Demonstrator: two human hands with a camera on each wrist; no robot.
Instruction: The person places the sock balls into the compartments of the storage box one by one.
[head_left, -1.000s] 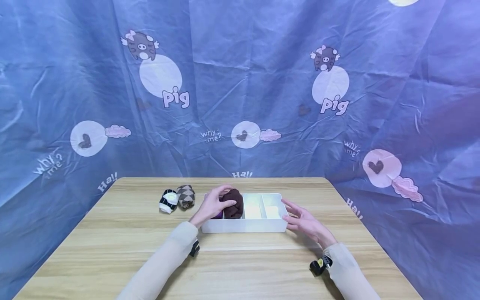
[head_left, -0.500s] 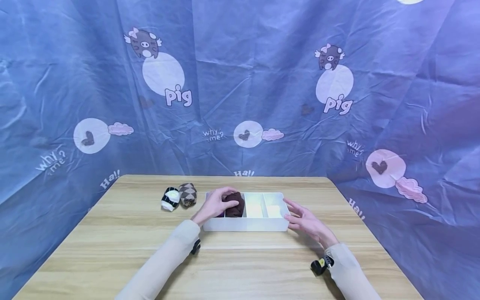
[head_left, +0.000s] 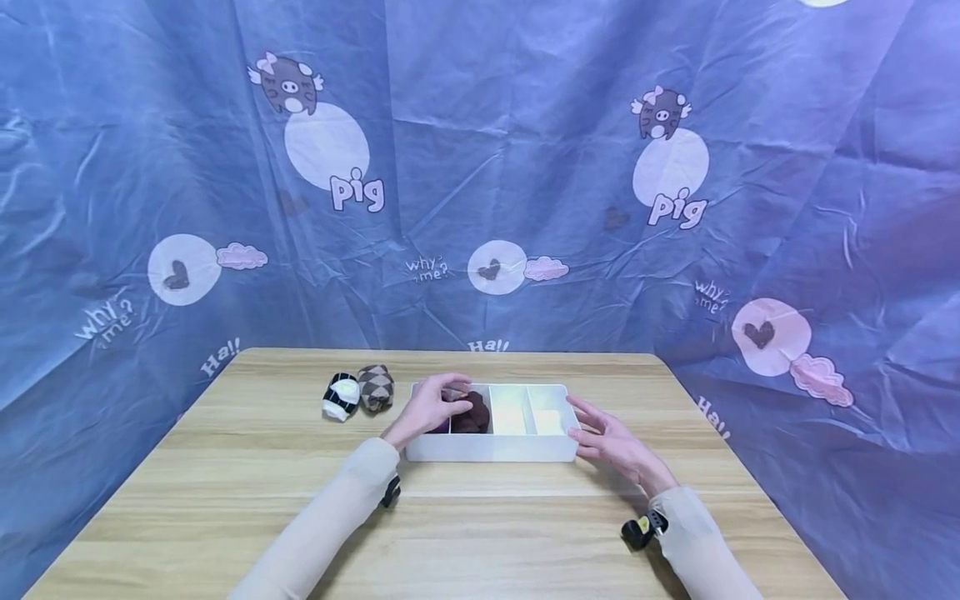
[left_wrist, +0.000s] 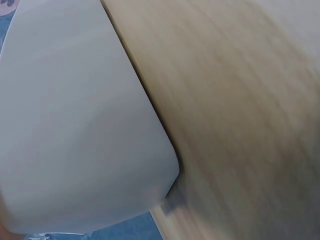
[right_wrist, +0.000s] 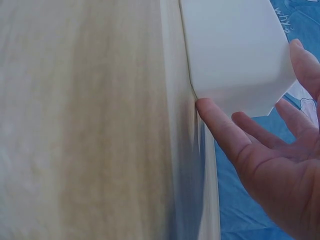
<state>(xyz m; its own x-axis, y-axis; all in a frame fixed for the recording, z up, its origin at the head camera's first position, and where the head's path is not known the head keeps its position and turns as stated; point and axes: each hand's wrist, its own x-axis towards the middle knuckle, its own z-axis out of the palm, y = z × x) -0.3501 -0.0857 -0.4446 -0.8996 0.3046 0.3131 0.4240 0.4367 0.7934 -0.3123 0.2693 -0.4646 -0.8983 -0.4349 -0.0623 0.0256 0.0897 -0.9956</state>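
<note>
A white divided box (head_left: pixel 491 447) sits mid-table. My left hand (head_left: pixel 450 397) reaches over its left end, fingers curled on a dark brown sock roll (head_left: pixel 472 415) that sits low in a left compartment. My right hand (head_left: pixel 590 426) lies open against the box's right end, fingers straight and touching its wall. The right wrist view shows those fingers (right_wrist: pixel 225 131) beside the box corner (right_wrist: pixel 235 55). In the left wrist view I see only the box wall (left_wrist: pixel 75 130) and the wooden table (left_wrist: pixel 240 115); the hand itself is hidden.
Two more sock rolls lie left of the box: a black-and-white one (head_left: pixel 341 397) and a brown argyle one (head_left: pixel 375 387). The box's middle and right compartments (head_left: pixel 528 417) look pale inside. A blue cartoon-print cloth (head_left: pixel 480 167) hangs around the table.
The brown sock roll has sunk from above the rim down into the box under my left hand. My right hand has stayed at the box's right end.
</note>
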